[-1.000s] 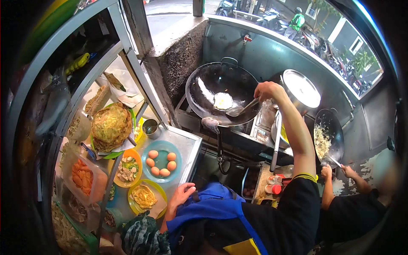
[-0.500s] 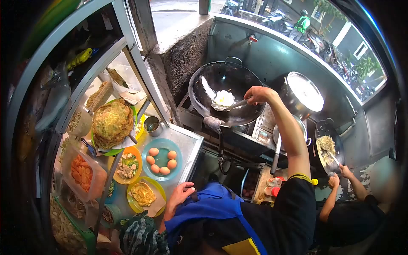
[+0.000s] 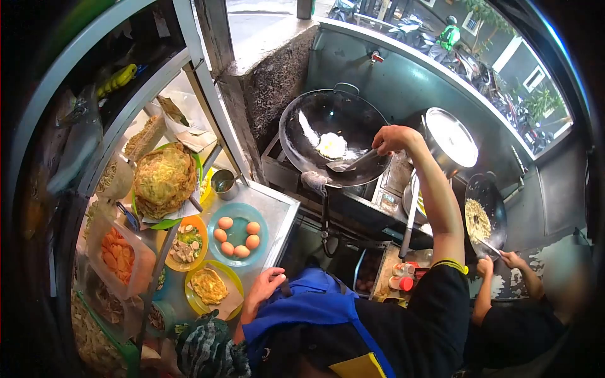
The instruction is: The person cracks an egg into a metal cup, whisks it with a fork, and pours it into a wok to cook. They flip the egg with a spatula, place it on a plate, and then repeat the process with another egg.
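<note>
My right hand (image 3: pixel 397 140) is closed around the handle of a metal spatula (image 3: pixel 353 162) over the large dark wok (image 3: pixel 321 107). Its blade rests low on the wok's near side, just right of a frying egg (image 3: pixel 332 145), whose white trails up the wall to the left. My left hand (image 3: pixel 266 286) hangs by the counter's edge at my waist, fingers loosely apart and nothing in them. Close to it are a yellow plate (image 3: pixel 236 278) with a cooked omelette (image 3: pixel 208 286) and a blue plate (image 3: pixel 261 220) with several brown eggs (image 3: pixel 241 251).
A stack of omelettes (image 3: pixel 165 179), an orange bowl of meat and greens (image 3: pixel 187 244) and a metal cup (image 3: pixel 224 183) crowd the left counter. A lidded steel pot (image 3: pixel 450 138) stands behind my right arm. At the right, a co-worker stirs food in a second wok (image 3: pixel 486 195).
The spatula has slid right and slightly down, away from the egg, which stays in the wok. My left hand has barely moved. The co-worker's hands have shifted left.
</note>
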A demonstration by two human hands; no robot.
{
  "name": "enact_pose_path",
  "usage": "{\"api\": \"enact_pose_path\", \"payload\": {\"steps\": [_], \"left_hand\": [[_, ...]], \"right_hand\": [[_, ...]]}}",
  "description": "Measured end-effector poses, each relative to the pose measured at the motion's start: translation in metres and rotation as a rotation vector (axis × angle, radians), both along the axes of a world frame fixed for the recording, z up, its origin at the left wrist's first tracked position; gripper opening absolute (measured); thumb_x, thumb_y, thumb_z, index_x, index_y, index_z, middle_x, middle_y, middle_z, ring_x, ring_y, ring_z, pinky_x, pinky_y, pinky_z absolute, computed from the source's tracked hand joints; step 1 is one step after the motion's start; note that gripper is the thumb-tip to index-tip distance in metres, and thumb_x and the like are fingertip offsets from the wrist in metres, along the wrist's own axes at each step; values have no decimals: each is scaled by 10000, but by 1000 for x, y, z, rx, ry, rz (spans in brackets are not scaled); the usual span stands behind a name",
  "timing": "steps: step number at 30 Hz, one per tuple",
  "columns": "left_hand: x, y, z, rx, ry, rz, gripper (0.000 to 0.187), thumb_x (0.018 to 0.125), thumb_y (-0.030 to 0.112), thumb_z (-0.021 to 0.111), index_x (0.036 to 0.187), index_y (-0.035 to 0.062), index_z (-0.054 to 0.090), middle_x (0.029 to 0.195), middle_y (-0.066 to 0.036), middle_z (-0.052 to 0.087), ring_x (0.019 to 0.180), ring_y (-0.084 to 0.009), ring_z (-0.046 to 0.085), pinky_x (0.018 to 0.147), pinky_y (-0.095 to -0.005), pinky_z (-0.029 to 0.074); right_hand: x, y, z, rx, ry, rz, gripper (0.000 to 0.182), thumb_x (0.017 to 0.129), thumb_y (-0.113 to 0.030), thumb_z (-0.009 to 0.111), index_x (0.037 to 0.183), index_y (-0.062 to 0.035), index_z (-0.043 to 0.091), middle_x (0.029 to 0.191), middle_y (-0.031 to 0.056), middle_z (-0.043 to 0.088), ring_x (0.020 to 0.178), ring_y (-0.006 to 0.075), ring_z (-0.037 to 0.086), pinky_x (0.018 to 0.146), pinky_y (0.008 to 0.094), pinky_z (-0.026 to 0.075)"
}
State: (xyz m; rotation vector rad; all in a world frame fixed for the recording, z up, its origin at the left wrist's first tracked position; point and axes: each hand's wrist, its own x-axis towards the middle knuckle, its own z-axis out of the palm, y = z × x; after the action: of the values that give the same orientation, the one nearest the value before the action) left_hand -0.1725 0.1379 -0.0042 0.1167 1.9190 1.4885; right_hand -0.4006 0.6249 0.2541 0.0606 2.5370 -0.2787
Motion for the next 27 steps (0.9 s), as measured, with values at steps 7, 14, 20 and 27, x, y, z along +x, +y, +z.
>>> {"api": "enact_pose_path", "payload": {"steps": [7, 14, 20, 27], "left_hand": [[1, -2, -3, -3, 35, 33, 370, 922, 261, 691, 1210, 32, 651, 1034, -79, 700, 896, -141, 651, 817, -289, 525], [1, -4, -11, 0, -10, 43, 353, 928, 246, 685, 1207, 33, 650, 1016, -65, 696, 898, -137, 651, 806, -286, 527], [6, -7, -11, -17, -19, 51, 360, 932, 246, 680, 1210, 20, 641, 1025, -55, 688, 913, -139, 649, 818, -288, 525], [4, -1, -10, -18, 8, 60, 352, 939, 247, 665, 1205, 18, 644, 1048, -70, 689, 924, -146, 641, 841, -297, 516]], "right_hand": [[6, -20, -20, -192, 56, -65, 454, 797, -234, 656, 1216, -60, 674, 856, 103, 716, 774, 193, 682, 718, 338, 542], [12, -23, -36, -289, 347, -74, 424, 839, -248, 626, 1223, -74, 669, 933, 122, 725, 852, 236, 690, 799, 355, 538], [14, 21, -6, 238, 369, 28, 379, 757, -221, 697, 1132, -257, 726, 1064, 50, 729, 1001, 268, 689, 921, 380, 536], [15, 32, 26, 283, 133, 57, 435, 679, -152, 756, 1110, -213, 745, 1077, 59, 732, 1015, 269, 685, 898, 378, 544]]}}
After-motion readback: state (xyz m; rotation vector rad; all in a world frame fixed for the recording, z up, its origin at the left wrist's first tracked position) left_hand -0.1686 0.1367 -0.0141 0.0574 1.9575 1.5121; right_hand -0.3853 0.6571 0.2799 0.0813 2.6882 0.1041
